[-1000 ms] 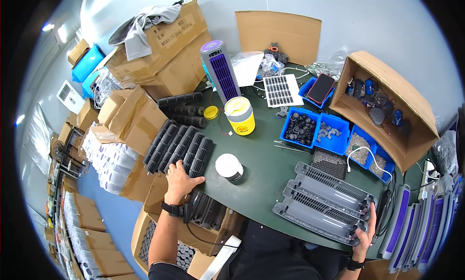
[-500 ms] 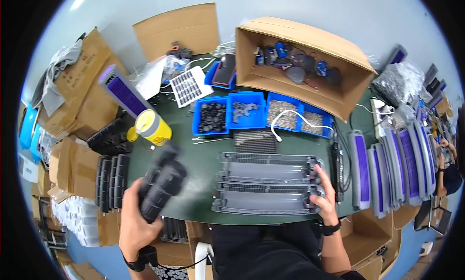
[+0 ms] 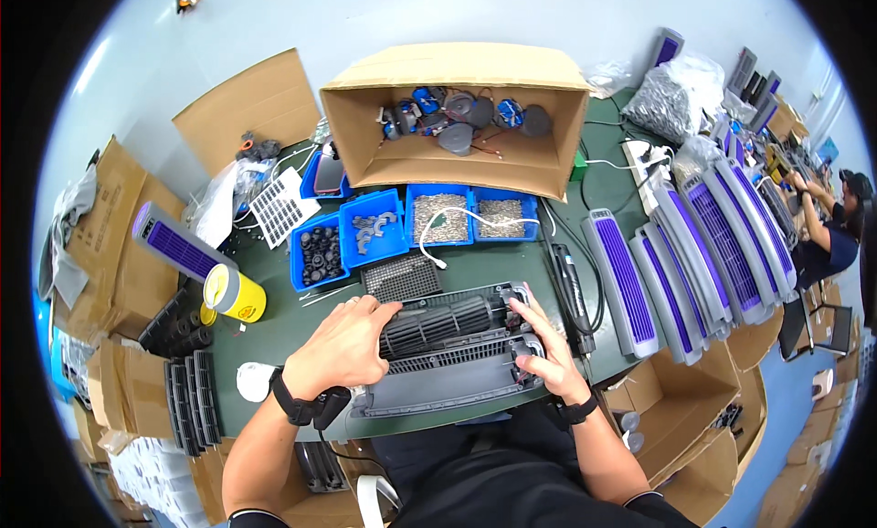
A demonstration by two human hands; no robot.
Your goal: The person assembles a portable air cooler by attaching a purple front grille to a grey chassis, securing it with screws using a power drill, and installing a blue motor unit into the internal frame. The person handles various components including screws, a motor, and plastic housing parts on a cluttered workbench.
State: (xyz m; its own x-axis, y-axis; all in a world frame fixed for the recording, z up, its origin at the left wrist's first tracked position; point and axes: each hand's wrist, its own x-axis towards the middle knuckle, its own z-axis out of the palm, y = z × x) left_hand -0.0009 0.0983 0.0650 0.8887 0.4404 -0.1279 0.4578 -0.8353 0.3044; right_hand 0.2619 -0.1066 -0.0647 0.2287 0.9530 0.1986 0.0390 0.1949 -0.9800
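Two long grey plastic fan housings (image 3: 457,385) lie side by side at the table's front edge, open faces up. A black ribbed fan roller (image 3: 440,329) sits in the far housing; the near one shows its bare curved inside. My left hand (image 3: 352,343) is closed over the roller's left end, its fingertips at the housing's far rim. At the right end of both housings my right hand (image 3: 548,356) holds on, fingers over the far one and thumb on the near one. What lies under my left palm is hidden.
Behind the housings stand blue bins (image 3: 375,228) of small parts and a cardboard box (image 3: 457,176) with motors. Purple-and-grey fan covers (image 3: 621,281) line the right side beside a black electric screwdriver (image 3: 573,295). A yellow canister (image 3: 235,295) is at left. Another person (image 3: 827,208) works far right.
My left hand has come from the left to the housings, and a black roller now lies in the far one. The housings sit tilted, right end farther away. The view has turned rightward.
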